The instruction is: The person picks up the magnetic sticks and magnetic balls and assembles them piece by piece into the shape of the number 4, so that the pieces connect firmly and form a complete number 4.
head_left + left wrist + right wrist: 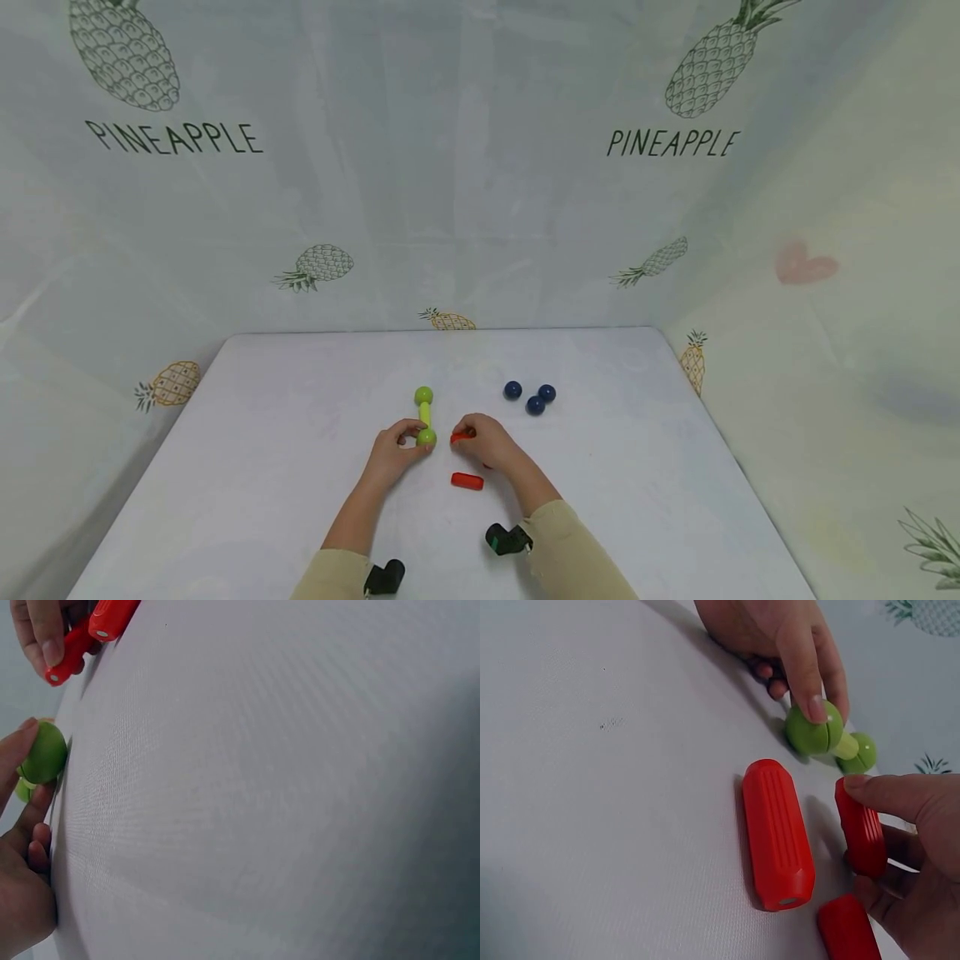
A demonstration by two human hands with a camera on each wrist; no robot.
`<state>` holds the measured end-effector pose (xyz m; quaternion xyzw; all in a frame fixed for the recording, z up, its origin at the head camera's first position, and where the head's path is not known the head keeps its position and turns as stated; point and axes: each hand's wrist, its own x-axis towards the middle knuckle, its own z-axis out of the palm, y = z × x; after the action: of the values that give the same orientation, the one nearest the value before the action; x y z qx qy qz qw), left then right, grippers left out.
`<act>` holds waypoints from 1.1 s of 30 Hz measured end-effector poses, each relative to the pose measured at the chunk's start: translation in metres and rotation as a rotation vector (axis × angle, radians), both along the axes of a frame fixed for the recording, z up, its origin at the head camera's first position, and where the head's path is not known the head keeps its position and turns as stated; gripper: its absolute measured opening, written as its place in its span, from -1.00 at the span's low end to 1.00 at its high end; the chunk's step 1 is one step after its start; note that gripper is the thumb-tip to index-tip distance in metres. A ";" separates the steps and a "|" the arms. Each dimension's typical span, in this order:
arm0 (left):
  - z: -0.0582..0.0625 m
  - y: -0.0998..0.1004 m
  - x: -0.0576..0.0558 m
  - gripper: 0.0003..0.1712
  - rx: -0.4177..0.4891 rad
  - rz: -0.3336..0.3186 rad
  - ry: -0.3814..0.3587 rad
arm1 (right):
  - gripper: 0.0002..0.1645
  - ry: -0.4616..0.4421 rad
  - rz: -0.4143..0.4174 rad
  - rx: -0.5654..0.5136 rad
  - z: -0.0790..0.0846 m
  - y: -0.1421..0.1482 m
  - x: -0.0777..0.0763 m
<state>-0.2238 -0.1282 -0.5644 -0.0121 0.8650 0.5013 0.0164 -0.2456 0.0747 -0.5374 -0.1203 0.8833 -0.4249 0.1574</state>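
My left hand pinches the near green ball between thumb and fingers. A light-green rod joins this ball to a second green ball, like a small dumbbell lying on the table. Just to the right, my right hand grips a red ribbed rod between thumb and fingers, its tip pointing toward the green ball. Nearer to me lies another red rod, flat on the table. A third red rod sits beneath the right hand, mostly hidden by it in the head view.
Three dark blue balls stand grouped beyond the right hand. The white tabletop runs back to a hanging cloth printed with pineapples. Black wrist devices sit at both sleeve cuffs.
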 end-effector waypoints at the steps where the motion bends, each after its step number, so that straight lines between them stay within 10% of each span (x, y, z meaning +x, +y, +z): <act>1: 0.000 0.000 0.000 -0.61 0.002 0.001 0.001 | -0.90 0.004 0.002 0.000 0.000 -0.001 0.000; 33: 0.000 -0.001 0.001 -0.62 0.019 0.007 -0.011 | -0.84 0.059 0.011 -0.015 -0.002 -0.021 -0.006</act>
<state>-0.2227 -0.1296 -0.5648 -0.0176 0.8601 0.5094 0.0195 -0.2513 0.0541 -0.5393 -0.1386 0.8837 -0.4268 0.1329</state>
